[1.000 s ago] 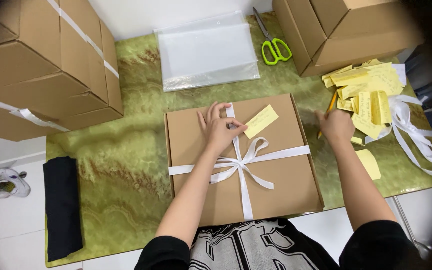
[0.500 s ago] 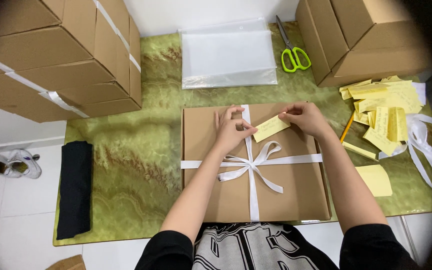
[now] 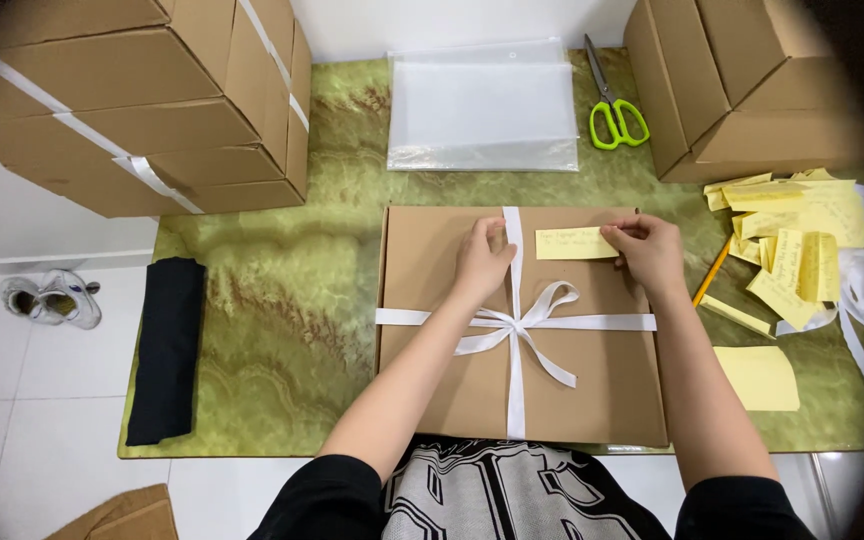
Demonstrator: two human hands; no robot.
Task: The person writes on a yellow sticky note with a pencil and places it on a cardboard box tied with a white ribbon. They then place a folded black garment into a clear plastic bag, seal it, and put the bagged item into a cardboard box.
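Observation:
A flat brown cardboard box (image 3: 612,380) tied with a white ribbon and bow (image 3: 517,322) lies on the green marbled table (image 3: 282,320) in front of me. My left hand (image 3: 482,262) rests on the box top, fingers on the vertical ribbon strip. My right hand (image 3: 648,250) pinches the right end of a yellow paper slip (image 3: 574,243) that lies flat on the box, just right of the ribbon.
Stacked ribbon-tied cardboard boxes (image 3: 142,100) stand at the back left, more boxes (image 3: 742,80) at the back right. Green-handled scissors (image 3: 610,110), a clear plastic sleeve (image 3: 482,105), loose yellow slips (image 3: 802,240), a pencil (image 3: 714,270), a folded black cloth (image 3: 164,350).
My right hand came over from the pile of slips to the yellow slip and straightened it level on the box. My left hand stayed on the ribbon.

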